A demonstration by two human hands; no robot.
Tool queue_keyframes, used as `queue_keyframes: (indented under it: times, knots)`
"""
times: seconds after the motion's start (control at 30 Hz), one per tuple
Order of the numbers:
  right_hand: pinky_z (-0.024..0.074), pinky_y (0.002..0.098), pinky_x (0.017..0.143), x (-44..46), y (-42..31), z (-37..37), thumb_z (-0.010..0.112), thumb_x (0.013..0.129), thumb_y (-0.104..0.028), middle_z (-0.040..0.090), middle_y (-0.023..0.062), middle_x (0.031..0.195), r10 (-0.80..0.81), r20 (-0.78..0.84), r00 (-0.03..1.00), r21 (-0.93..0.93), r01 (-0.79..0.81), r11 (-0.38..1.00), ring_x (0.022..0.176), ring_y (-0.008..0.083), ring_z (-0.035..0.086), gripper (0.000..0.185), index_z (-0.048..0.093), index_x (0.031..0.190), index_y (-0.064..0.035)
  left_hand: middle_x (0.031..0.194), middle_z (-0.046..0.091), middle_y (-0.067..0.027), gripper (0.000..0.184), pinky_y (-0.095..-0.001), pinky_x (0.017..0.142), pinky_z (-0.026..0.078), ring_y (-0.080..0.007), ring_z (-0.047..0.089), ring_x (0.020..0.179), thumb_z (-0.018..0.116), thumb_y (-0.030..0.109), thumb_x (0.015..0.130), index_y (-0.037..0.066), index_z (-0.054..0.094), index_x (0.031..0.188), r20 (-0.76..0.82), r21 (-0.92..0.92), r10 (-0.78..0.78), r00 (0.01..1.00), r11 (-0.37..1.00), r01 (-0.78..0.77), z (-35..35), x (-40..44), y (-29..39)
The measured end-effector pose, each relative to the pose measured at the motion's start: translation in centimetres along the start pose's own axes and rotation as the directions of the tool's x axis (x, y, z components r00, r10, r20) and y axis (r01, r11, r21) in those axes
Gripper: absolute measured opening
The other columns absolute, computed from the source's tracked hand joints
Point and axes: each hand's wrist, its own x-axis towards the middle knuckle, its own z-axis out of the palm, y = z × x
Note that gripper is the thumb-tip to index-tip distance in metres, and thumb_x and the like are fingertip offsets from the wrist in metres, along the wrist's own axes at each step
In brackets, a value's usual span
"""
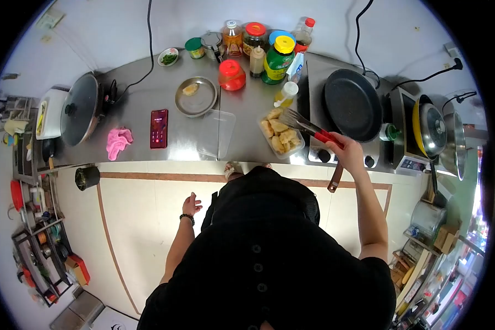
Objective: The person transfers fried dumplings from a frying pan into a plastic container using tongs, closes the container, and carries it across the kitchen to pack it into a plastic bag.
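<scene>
My right hand [347, 151] is closed around the red handle of metal tongs [305, 124]. The slotted tips of the tongs hang over the upper right of a clear plastic container [296, 153] with pale yellow food pieces [279, 126]. Whether the tips touch a piece cannot be made out. Just past my right hand, the black frying pan [353, 104] sits on the stove, its brown handle [335, 177] pointing toward me. Low at my side, away from the counter, my left hand [191, 204] holds nothing, fingers apart.
A metal plate [196, 97] bears one pale piece. Near it lie a clear lid [216, 133], a phone [159, 129] and a pink cloth [119, 143]. Sauce bottles and jars [279, 60] line the wall. A lidded pan [81, 110] stands left; a yellow pan [428, 126] stands right.
</scene>
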Motion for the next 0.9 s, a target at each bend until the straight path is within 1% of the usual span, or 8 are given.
queue_keyframes:
  times: [0.1, 0.2, 0.33, 0.4, 0.43, 0.53, 0.7, 0.9]
  knots:
    - [0.0468, 0.0347, 0.062, -0.1, -1.9, -0.2, 0.065, 0.074, -0.031, 0.062, 0.0090, 0.082, -0.277, -0.025, 0.961, -0.202, 0.267, 0.942, 0.070, 0.0250, 0.060, 0.037, 0.060, 0.105, -0.0110, 0.091, 0.061, -0.0136, 0.063, -0.0229, 0.049, 0.047, -0.0164, 0.059, 0.058, 0.049, 0.055, 0.083, 0.001, 0.044, 0.116, 0.011, 0.001, -0.003, 1.000, 1.000, 0.003, -0.4, 0.6, 0.2]
    - [0.0471, 0.0356, 0.063, 0.7, -2.2, 2.0, 0.064, 0.073, -0.031, 0.059, 0.0078, 0.082, -0.410, -0.028, 0.912, -0.376, 0.370, 0.849, 0.072, 0.0250, 0.060, 0.037, 0.058, 0.104, -0.0118, 0.090, 0.061, -0.0143, 0.063, -0.0228, 0.049, 0.047, -0.0162, 0.059, 0.057, 0.048, 0.055, 0.083, 0.001, 0.044, 0.116, 0.011, 0.032, 0.008, 1.000, 0.999, -0.008, -0.7, 2.1, 0.9]
    - [0.0464, 0.0334, 0.061, 1.1, -1.5, 2.2, 0.065, 0.074, -0.031, 0.061, 0.0079, 0.080, -0.350, -0.011, 0.937, -0.354, 0.324, 0.878, 0.068, 0.0246, 0.059, 0.035, 0.061, 0.103, -0.0105, 0.088, 0.060, -0.0133, 0.058, -0.0223, 0.047, 0.045, -0.0164, 0.059, 0.058, 0.051, 0.050, 0.083, 0.002, 0.044, 0.115, -0.012, -0.085, 0.072, 0.997, 0.994, -0.073, -0.3, 2.0, 4.0]
    - [0.0439, 0.0302, 0.055, 0.7, 0.2, 1.7, 0.063, 0.079, -0.030, 0.063, 0.0061, 0.073, -0.008, -0.038, 0.999, -0.078, 0.005, 0.997, 0.058, 0.0204, 0.057, 0.032, 0.064, 0.100, -0.0062, 0.088, 0.060, -0.0121, 0.059, -0.0235, 0.050, 0.046, -0.0163, 0.059, 0.060, 0.051, 0.050, 0.083, 0.002, 0.044, 0.116, 0.027, -0.084, 0.115, 0.993, 0.990, -0.113, -0.3, 2.0, 4.7]
    - [0.0439, 0.0302, 0.055, 0.7, 1.4, 2.0, 0.063, 0.079, -0.030, 0.063, 0.0061, 0.073, -0.011, -0.034, 0.999, -0.084, 0.008, 0.996, 0.058, 0.0204, 0.057, 0.032, 0.064, 0.100, -0.0062, 0.089, 0.060, -0.0121, 0.060, -0.0239, 0.052, 0.047, -0.0164, 0.060, 0.061, 0.051, 0.051, 0.083, 0.002, 0.044, 0.117, 0.034, -0.068, 0.121, 0.992, 0.991, -0.118, -0.1, 2.1, 4.7]
    - [0.0339, 0.0213, 0.042, 0.9, 3.9, 2.1, 0.056, 0.084, -0.037, 0.058, 0.0004, 0.065, 0.297, 0.139, 0.945, 0.519, -0.325, 0.791, 0.047, 0.0065, 0.045, 0.038, 0.065, 0.093, -0.0010, 0.091, 0.061, -0.0123, 0.062, -0.0243, 0.054, 0.048, -0.0164, 0.060, 0.063, 0.050, 0.052, 0.083, 0.002, 0.043, 0.118, 0.023, -0.011, 0.082, 0.996, 0.997, -0.082, 0.3, 1.8, 4.1]
    - [0.0324, 0.0197, 0.039, 0.2, 3.1, 3.2, 0.055, 0.084, -0.044, 0.059, 0.0040, 0.065, 0.302, 0.403, 0.864, 0.632, -0.501, 0.591, 0.046, 0.0064, 0.045, 0.046, 0.062, 0.087, 0.0012, 0.090, 0.061, -0.0132, 0.063, -0.0240, 0.052, 0.048, -0.0168, 0.060, 0.060, 0.047, 0.054, 0.083, 0.001, 0.044, 0.116, 0.042, 0.017, 0.036, 0.998, 0.999, -0.037, 0.3, 1.9, 1.6]
    - [0.0364, 0.0201, 0.040, -0.2, 0.6, 4.3, 0.052, 0.085, -0.044, 0.061, 0.0061, 0.067, 0.380, 0.456, 0.805, 0.605, -0.593, 0.531, 0.043, 0.0075, 0.047, 0.046, 0.061, 0.089, 0.0011, 0.089, 0.061, -0.0131, 0.062, -0.0234, 0.050, 0.047, -0.0166, 0.060, 0.059, 0.047, 0.054, 0.083, 0.001, 0.045, 0.116, 0.036, -0.013, 0.003, 0.999, 1.000, -0.002, 0.0, 2.7, 1.0]
